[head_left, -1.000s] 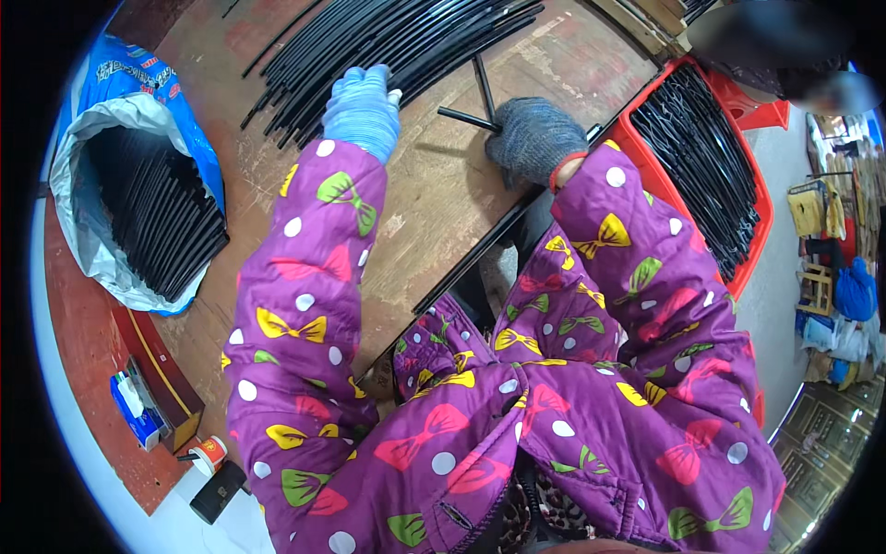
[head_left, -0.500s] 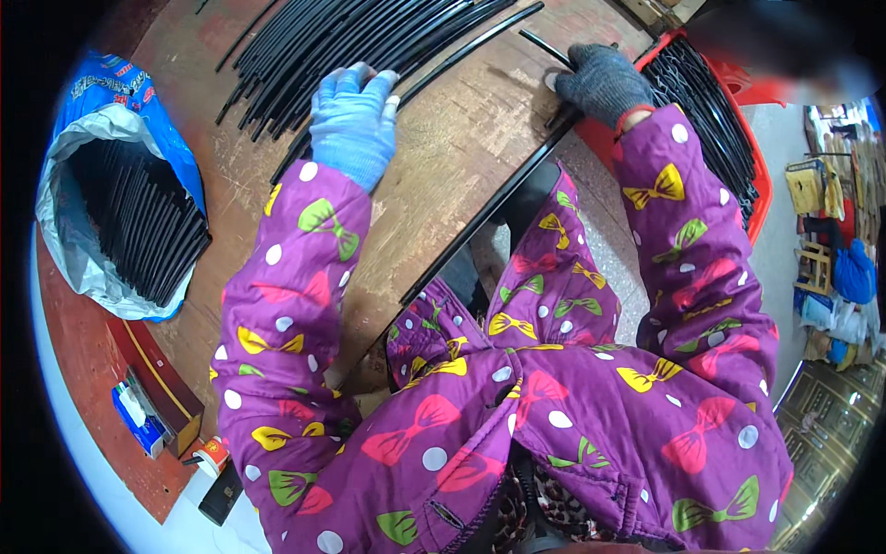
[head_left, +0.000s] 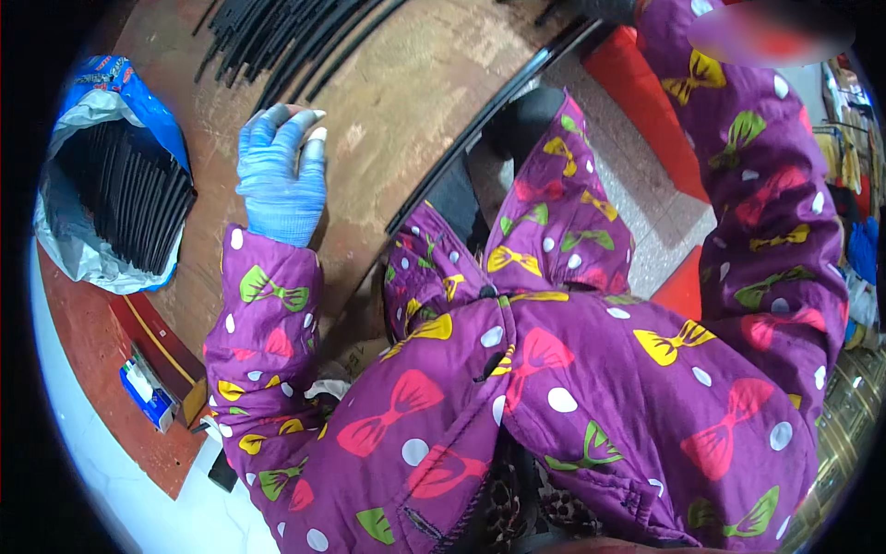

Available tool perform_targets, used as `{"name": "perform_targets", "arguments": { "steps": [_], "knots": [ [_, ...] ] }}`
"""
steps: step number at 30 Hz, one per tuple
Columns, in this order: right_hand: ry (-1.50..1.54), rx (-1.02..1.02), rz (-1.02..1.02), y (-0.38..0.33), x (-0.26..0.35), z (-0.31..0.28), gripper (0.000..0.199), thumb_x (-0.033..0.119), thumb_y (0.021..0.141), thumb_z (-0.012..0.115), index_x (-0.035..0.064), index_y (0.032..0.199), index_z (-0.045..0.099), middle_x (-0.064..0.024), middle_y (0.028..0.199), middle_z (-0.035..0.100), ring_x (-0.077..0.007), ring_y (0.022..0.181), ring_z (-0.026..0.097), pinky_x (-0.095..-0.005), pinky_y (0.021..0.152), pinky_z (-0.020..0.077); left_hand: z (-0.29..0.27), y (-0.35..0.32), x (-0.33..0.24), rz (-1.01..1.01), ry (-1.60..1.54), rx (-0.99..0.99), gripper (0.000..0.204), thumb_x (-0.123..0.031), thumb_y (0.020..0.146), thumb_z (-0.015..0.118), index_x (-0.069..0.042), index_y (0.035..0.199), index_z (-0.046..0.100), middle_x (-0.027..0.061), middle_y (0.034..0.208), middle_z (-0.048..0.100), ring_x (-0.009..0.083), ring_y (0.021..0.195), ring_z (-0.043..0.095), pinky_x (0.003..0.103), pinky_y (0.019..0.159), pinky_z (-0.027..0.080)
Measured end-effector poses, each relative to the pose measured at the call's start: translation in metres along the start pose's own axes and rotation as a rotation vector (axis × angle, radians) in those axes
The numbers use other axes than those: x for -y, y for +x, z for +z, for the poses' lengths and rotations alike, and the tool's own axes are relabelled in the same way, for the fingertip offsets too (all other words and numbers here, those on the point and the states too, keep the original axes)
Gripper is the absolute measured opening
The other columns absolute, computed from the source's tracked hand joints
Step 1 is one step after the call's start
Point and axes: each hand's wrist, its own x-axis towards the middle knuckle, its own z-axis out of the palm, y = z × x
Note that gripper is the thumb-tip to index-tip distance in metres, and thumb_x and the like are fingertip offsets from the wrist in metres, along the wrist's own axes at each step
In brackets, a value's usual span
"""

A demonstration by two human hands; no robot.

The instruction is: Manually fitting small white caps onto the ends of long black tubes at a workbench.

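Note:
My left hand (head_left: pixel 281 175), in a light blue glove with whitish fingertips, rests low over the wooden table (head_left: pixel 388 102). Its fingers are stretched forward, the thumb side a little apart, and I see nothing held in it. Just beyond the fingertips, a pile of thin black rods (head_left: pixel 286 46) fans across the table. At the upper right, my right hand (head_left: pixel 609 9) in a dark grey glove is mostly cut off by the picture's edge, so its fingers are hidden. Short dark rod ends (head_left: pixel 546 13) show beside it.
An open blue-and-white bag (head_left: pixel 78 258) on the left holds many black rods (head_left: pixel 129 194). Below it lie a blue tissue packet (head_left: pixel 148 397) and a dark red strip. The table's dark edge runs diagonally before my knees. A red container (head_left: pixel 651 102) stands right, partly behind my sleeve.
My left hand has come off the rod pile, moving left and nearer to me. My right hand has gone farther away, toward the top edge, and the view has shifted.

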Motion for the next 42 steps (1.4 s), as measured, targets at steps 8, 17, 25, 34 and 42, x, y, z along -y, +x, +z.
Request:
{"name": "perform_targets", "arguments": {
  "steps": [8,17,25,34,42],
  "knots": [
    [0.127,-0.253,0.099,0.006,0.01,0.04,0.021,0.016,0.073,0.055,0.011,0.093,0.059,-0.0139,0.084,0.061,-0.0327,0.081,0.059,-0.0401,0.07,0.0467,0.002,-0.066,-0.012,-0.031,0.123,0.129,0.032,-0.017,0.074,0.062,-0.01,0.105,0.058,0.0161,0.102,0.051,0.0326,0.098,0.047,0.041,0.086,0.038],
    [0.292,-0.462,0.117,0.011,0.024,0.053,0.022,0.018,0.074,0.055,0.0095,0.094,0.057,-0.0152,0.084,0.06,-0.0336,0.081,0.059,-0.0409,0.07,0.0463,-0.004,-0.093,0.0,-0.033,0.323,0.222,0.036,-0.025,0.076,0.059,-0.012,0.11,0.056,0.0134,0.106,0.05,0.0343,0.104,0.042,0.044,0.091,0.033],
    [0.316,-0.443,0.118,0.021,0.025,0.061,0.024,0.021,0.075,0.056,0.0074,0.095,0.054,-0.0182,0.086,0.059,-0.0355,0.082,0.058,-0.0424,0.07,0.0456,0.001,-0.107,0.0,-0.041,0.304,0.106,0.029,-0.02,0.077,0.059,-0.011,0.104,0.059,0.013,0.102,0.053,0.0342,0.099,0.045,0.044,0.089,0.036],
    [0.32,-0.444,0.12,0.016,0.027,0.057,0.019,0.015,0.078,0.048,0.0082,0.094,0.055,-0.0185,0.087,0.06,-0.0341,0.082,0.059,-0.0415,0.071,0.0465,0.002,-0.105,0.002,-0.013,0.328,0.087,0.026,-0.016,0.077,0.055,-0.009,0.102,0.06,0.0133,0.097,0.055,0.0333,0.096,0.047,0.043,0.087,0.036],
    [0.351,-0.394,0.161,0.019,0.027,0.053,0.019,0.015,0.076,0.049,0.0083,0.094,0.054,-0.0173,0.085,0.06,-0.0335,0.081,0.06,-0.0422,0.068,0.0471,0.003,-0.102,-0.002,-0.014,0.298,0.066,0.024,-0.012,0.076,0.055,-0.006,0.098,0.06,0.0142,0.093,0.054,0.0325,0.092,0.049,0.041,0.084,0.038]
  ]
}}
